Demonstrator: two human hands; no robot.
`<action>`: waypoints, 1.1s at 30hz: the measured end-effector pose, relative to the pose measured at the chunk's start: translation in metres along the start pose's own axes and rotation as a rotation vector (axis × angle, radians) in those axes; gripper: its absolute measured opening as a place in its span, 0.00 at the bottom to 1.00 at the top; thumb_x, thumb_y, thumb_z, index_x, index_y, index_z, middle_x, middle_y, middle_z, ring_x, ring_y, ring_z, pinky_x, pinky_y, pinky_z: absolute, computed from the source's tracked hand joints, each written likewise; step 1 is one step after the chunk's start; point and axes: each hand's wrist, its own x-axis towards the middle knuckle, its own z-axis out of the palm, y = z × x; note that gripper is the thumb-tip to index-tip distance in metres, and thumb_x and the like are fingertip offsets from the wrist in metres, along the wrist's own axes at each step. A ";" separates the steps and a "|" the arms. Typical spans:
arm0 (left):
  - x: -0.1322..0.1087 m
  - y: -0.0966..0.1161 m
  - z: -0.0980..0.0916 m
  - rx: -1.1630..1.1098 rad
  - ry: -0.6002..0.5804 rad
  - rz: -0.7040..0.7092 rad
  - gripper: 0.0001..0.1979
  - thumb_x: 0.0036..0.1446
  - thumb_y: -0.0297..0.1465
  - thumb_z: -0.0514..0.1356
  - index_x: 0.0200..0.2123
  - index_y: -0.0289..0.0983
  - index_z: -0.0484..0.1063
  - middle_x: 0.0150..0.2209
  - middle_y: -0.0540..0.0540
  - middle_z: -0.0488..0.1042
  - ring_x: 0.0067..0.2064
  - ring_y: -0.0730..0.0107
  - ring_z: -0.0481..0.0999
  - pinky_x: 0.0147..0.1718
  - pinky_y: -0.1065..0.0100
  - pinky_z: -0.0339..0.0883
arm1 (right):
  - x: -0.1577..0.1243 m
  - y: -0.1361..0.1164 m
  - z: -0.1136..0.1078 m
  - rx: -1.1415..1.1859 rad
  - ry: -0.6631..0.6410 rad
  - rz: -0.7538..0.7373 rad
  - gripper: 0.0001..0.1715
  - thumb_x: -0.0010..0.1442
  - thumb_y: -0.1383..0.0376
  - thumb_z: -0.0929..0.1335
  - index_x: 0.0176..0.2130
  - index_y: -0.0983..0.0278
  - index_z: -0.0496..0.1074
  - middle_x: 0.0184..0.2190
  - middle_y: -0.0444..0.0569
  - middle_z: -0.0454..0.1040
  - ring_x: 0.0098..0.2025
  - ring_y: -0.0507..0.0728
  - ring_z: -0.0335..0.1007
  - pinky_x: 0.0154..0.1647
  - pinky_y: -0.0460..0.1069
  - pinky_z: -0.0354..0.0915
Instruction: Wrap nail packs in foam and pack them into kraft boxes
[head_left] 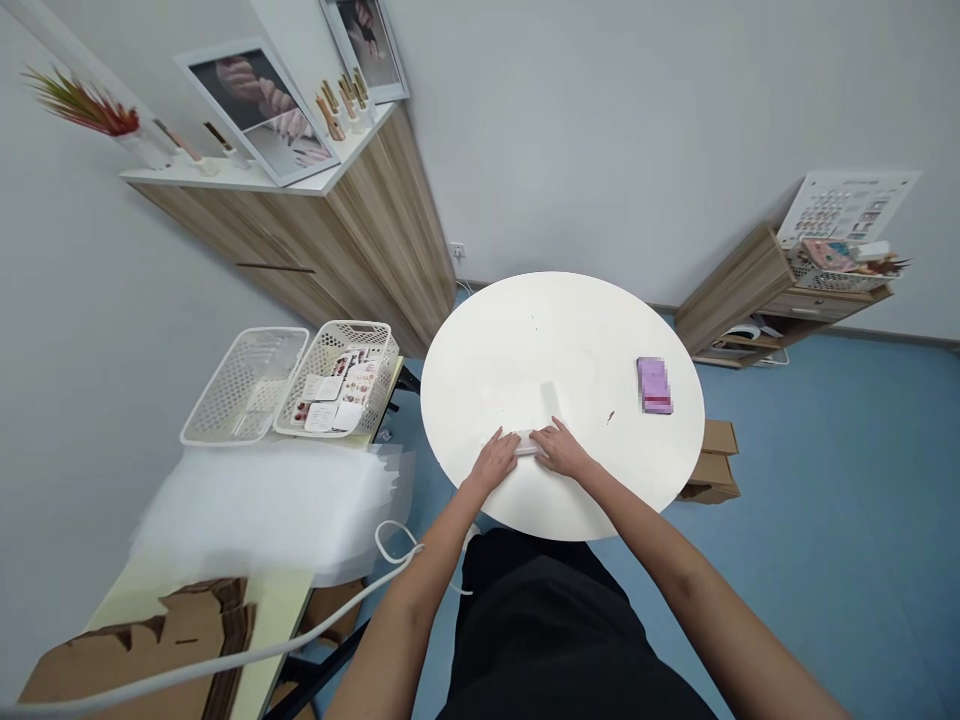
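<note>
Left hand (496, 460): curled fingers held white piece (527, 442).
Right hand (561, 449): fingers likewise, opposite end.
Round table (570, 320): stood beneath.

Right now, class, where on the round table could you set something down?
The round white table is largely bare beyond the white strip, left of the purple box, and between its left rim and the left hand. Crowded: the near middle, where that hand and the right hand hold a narrow white object.
</note>
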 end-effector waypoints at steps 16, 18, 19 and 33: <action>0.054 -0.012 -0.009 -0.021 -0.053 -0.518 0.12 0.59 0.32 0.56 0.46 0.40 0.70 0.39 0.45 0.75 0.45 0.59 0.73 0.47 0.60 0.64 | 0.061 0.034 0.003 0.158 -0.074 0.474 0.17 0.60 0.57 0.68 0.49 0.57 0.71 0.47 0.50 0.73 0.53 0.62 0.62 0.51 0.56 0.58; 0.050 -0.008 -0.005 0.019 -0.037 -0.515 0.11 0.59 0.32 0.56 0.45 0.40 0.70 0.42 0.44 0.73 0.48 0.58 0.71 0.49 0.59 0.62 | 0.050 0.033 0.012 0.106 0.049 0.445 0.22 0.59 0.55 0.68 0.52 0.59 0.69 0.51 0.52 0.70 0.56 0.64 0.59 0.56 0.58 0.55; 0.049 -0.006 -0.004 0.053 -0.018 -0.504 0.10 0.59 0.32 0.56 0.45 0.40 0.70 0.44 0.43 0.72 0.49 0.57 0.70 0.50 0.58 0.61 | 0.043 0.033 0.016 0.095 0.125 0.445 0.25 0.59 0.55 0.68 0.54 0.60 0.67 0.53 0.54 0.69 0.57 0.64 0.57 0.57 0.58 0.54; 0.010 0.025 0.037 0.088 0.094 -0.233 0.30 0.57 0.26 0.54 0.63 0.43 0.58 0.67 0.38 0.57 0.66 0.47 0.57 0.62 0.38 0.47 | 0.013 0.035 0.043 0.908 0.475 0.963 0.25 0.56 0.57 0.68 0.50 0.63 0.65 0.38 0.54 0.75 0.37 0.61 0.74 0.34 0.52 0.69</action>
